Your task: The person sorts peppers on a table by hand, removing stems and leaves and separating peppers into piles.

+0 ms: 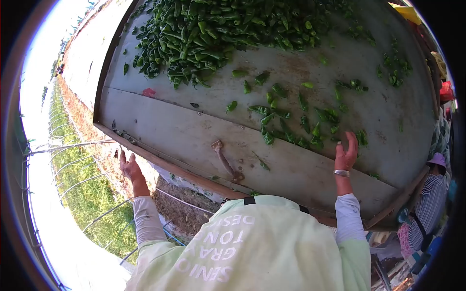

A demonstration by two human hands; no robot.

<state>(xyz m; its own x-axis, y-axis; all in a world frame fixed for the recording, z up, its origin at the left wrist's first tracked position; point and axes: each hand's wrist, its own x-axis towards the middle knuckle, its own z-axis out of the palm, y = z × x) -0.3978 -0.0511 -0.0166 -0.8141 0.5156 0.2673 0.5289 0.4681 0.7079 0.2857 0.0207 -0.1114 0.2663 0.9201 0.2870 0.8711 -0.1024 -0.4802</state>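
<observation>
The peppers are located on a metal counter point(170, 131): a dense green pile point(204, 39) occupies the upper left and upper centre of the frame, and loose peppers point(280, 90) lie scattered across the centre and right of centre. The left hand point(129, 167), at left centre of the frame, is released, its fingers parted, just beside the counter's wooden edge point(179, 174); contact with that edge cannot be determined. The right hand point(346, 150), right of centre, is positioned at the lower right of the scattered peppers, fingers extended and parted, grip released; whether its fingertips touch a pepper cannot be determined. A silver-coloured band point(341, 172) encircles the right wrist. A rusted handle point(226, 162) is fixed to the counter's near panel, below the centre of the frame. A red mark point(149, 92) shows left of centre on the counter. At the right edge stands another person in a purple hat point(437, 160) and striped top point(429, 203).
</observation>
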